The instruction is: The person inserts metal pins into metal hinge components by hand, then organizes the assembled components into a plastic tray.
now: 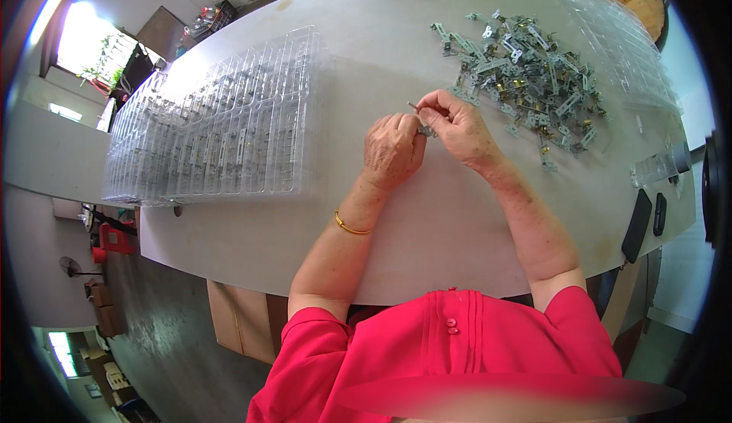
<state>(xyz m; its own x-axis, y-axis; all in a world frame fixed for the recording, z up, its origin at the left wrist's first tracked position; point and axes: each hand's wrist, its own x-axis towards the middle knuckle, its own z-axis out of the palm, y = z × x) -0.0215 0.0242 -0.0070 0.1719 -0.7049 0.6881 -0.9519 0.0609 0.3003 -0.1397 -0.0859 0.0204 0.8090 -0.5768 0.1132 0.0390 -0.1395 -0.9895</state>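
Note:
Both of my hands meet over the middle of the table. My left hand (pixel 393 149) is closed, thumb against fingers, on a small metal bracket (pixel 427 131), most of which the fingers hide. My right hand (pixel 460 129) pinches a short thin pin (pixel 412 106) between thumb and fingers; its tip sticks out toward the left hand. Beyond the right hand lies a loose heap of metal brackets (pixel 526 80), grey with some brass-coloured parts. Left of my hands stands a stack of clear plastic trays (pixel 305 149) with rows of similar metal parts in their compartments.
More clear trays (pixel 621 42) lie at the far right. Near the right edge of the table (pixel 457 232) are a clear plastic bottle (pixel 659 165) on its side, a black phone (pixel 637 226) and a small black object (pixel 659 214). A cardboard box (pixel 236 320) sits below the front edge.

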